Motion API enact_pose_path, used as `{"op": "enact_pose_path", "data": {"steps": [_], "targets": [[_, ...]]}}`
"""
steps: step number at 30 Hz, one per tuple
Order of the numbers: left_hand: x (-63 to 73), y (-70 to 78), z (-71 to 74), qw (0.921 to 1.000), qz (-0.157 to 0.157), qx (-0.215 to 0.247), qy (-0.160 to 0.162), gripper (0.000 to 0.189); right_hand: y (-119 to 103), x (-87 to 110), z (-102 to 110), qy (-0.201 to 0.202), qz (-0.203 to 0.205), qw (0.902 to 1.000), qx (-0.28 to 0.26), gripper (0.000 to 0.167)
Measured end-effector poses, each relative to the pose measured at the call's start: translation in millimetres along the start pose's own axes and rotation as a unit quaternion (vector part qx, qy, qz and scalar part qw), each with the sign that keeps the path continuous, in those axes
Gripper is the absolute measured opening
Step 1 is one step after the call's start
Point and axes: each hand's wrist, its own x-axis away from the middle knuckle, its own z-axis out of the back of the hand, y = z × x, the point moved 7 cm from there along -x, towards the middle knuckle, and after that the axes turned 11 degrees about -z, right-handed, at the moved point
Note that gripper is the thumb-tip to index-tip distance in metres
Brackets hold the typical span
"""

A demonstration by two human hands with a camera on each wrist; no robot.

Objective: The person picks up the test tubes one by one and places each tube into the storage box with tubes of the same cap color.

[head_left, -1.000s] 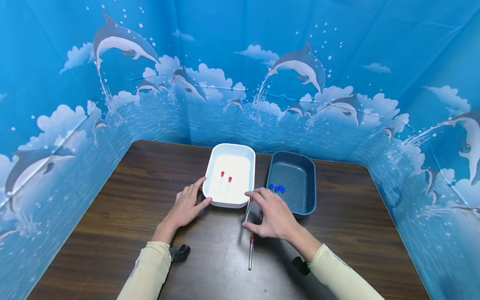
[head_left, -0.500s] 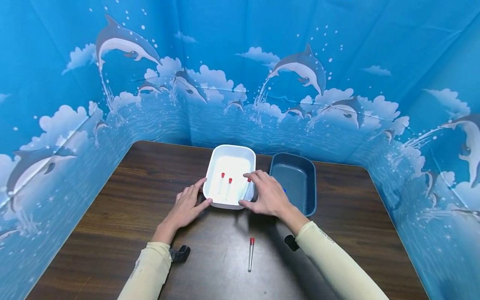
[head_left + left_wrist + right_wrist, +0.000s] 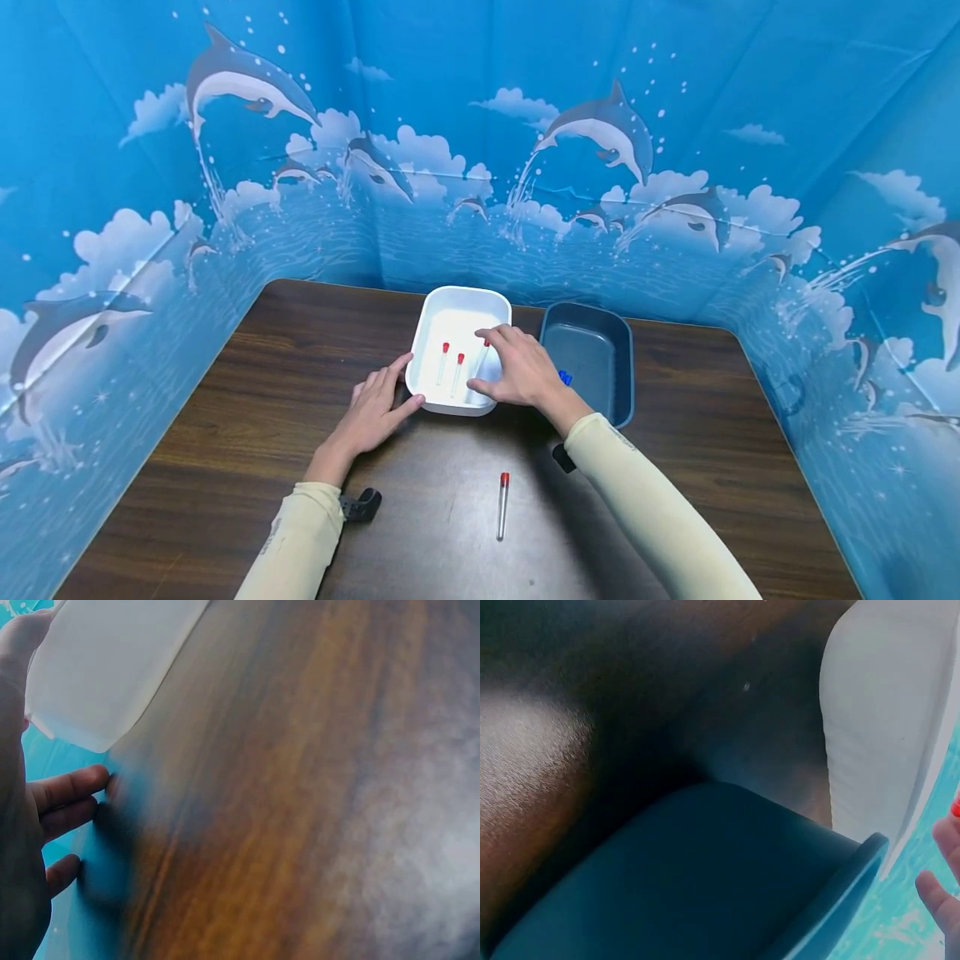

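My right hand [image 3: 519,364] is over the right part of a white tray [image 3: 505,310], pinching a clear test tube with a red cap [image 3: 487,342] between thumb and fingers. In the right wrist view, that red cap [image 3: 957,808] shows at the fingertips. Two more red-capped test tubes [image 3: 458,371] lie inside the tray. At its front left corner my left hand [image 3: 372,414] touches the tray with thumb and index finger, the fingers extended. The left wrist view shows the other fingers [image 3: 71,787] spread apart below the white tray wall [image 3: 112,675].
One red-capped test tube [image 3: 502,507] lies on the dark wooden table [image 3: 420,517] in front of the trays. A dark blue tray [image 3: 628,367] stands to the right, with blue-capped tubes [image 3: 565,377] partly hidden behind my right wrist. A dolphin-print curtain [image 3: 465,242] surrounds the table.
My right hand has carried a red-capped tube from in front of the white tray's right corner leftward and away from me, over the tray. My left hand has stayed at the corner.
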Motion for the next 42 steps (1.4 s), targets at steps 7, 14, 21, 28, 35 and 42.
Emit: {"op": "enact_pose_path", "data": {"steps": [7,14,21,28,35,42], "targets": [[1.1,0.7,0.7,1.0000,0.002,0.002,-0.003,0.077,-3.4,-10.4,-8.1,-0.015,0.003,0.9997,0.017,0.079],[2.1,1.2,0.7,1.0000,-0.003,0.004,0.005,0.076,-11.2,-17.6,-15.3,-0.039,0.004,0.9989,0.026,0.080],[2.5,2.2,2.0,1.0000,-0.005,0.005,0.007,0.075,-16.1,-22.6,-32.0,-0.071,0.003,0.9961,0.053,0.080],[2.8,2.0,1.8,0.9999,-0.006,0.007,0.006,0.075,-20.8,-21.8,-42.1,-0.101,0.004,0.9933,0.057,0.082],[2.3,2.1,1.6,0.9999,-0.009,0.008,0.008,0.075,-19.7,-22.7,-49.2,-0.120,-0.008,0.9912,0.056,0.080],[1.6,2.1,1.2,0.9999,-0.009,0.002,0.010,0.075,-18.3,-22.9,-54.2,-0.135,-0.010,0.9890,0.060,0.080]]}}
